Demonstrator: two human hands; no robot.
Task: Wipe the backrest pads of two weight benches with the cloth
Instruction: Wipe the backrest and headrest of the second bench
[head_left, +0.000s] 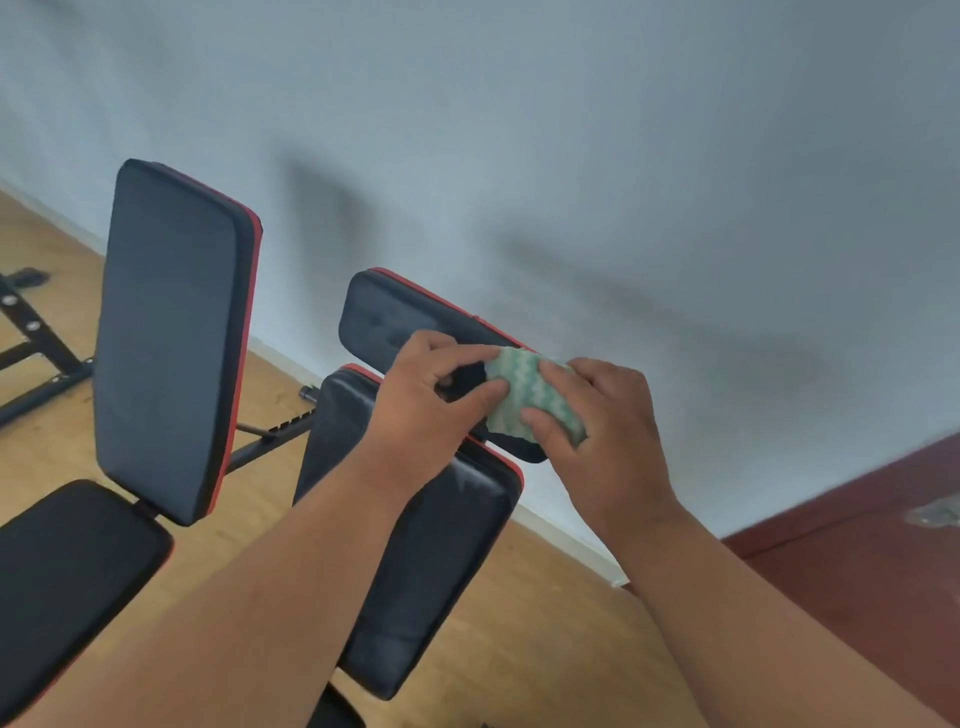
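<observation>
Both hands (511, 410) pinch the cloth (530, 397) above the bench's top edge.

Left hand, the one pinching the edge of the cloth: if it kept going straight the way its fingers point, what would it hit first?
Probably the cloth it already pinches, then the right hand holding it. The left hand points right; depth is unclear.

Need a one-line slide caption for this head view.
Both hands hold a green-and-white patterned cloth over a black, red-edged padded bench backrest.
</observation>
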